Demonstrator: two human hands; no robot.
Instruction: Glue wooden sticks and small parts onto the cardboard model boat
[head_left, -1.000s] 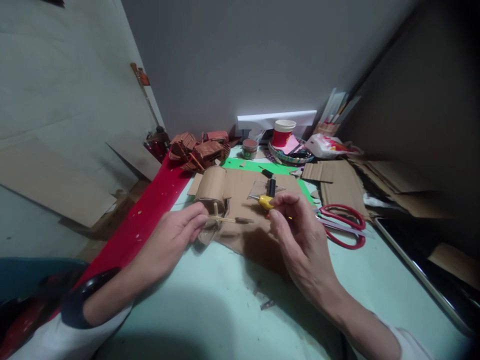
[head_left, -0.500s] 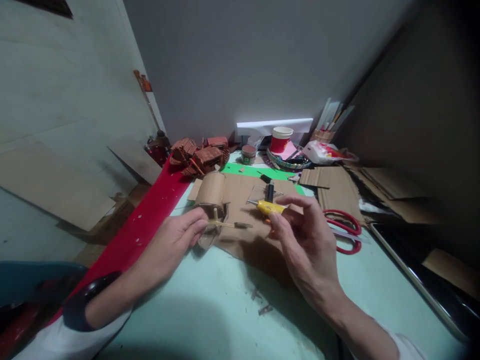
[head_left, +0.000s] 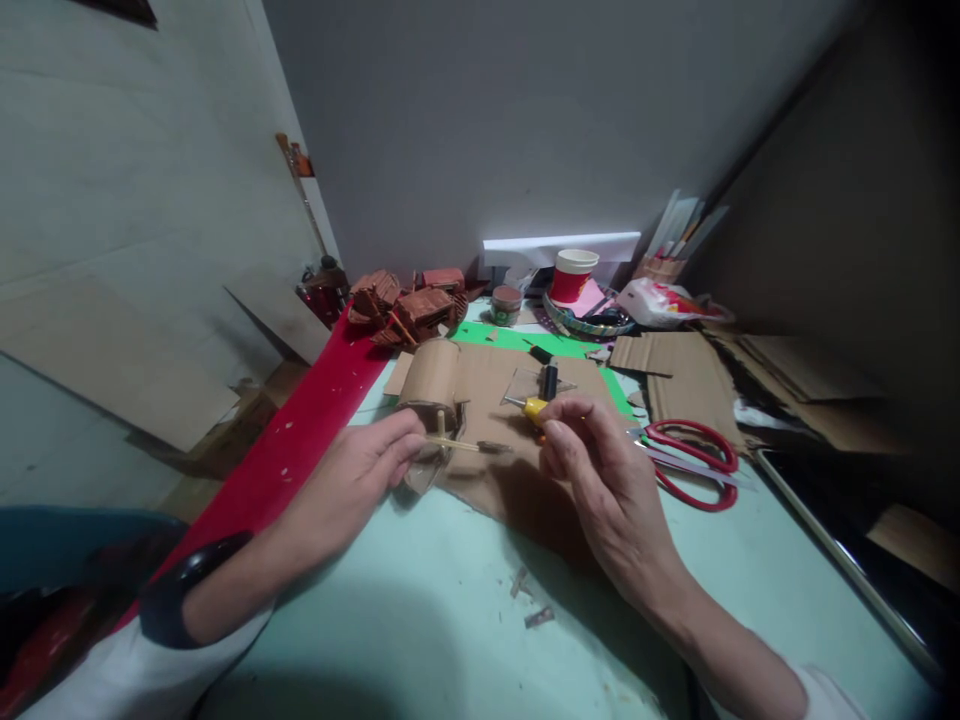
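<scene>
My left hand (head_left: 375,455) is closed in a pinch round a thin wooden stick (head_left: 459,444) with a dark end that points right. Just behind it lies a curved cardboard piece (head_left: 433,375), rounded like a half barrel; a short upright stick (head_left: 441,424) shows at its front. My right hand (head_left: 600,465) hovers over the cardboard sheet, thumb and index fingertips drawn together; what they hold, if anything, is hidden. Beyond these fingers a yellow tool with a metal nozzle (head_left: 532,406) is partly covered, so contact with it is unclear.
Red-handled scissors (head_left: 694,455) lie right of my right hand. A cardboard sheet (head_left: 487,480) covers the middle. Brown-painted cardboard models (head_left: 420,312), a small jar (head_left: 506,304) and a red cup (head_left: 573,276) stand behind. Cardboard pieces (head_left: 690,375) and a dark flat panel (head_left: 832,550) are on the right.
My right hand has shifted slightly left over the yellow tool, covering more of it, and its thumb and index finger have come closer together. My left hand keeps its pinch on the stick.
</scene>
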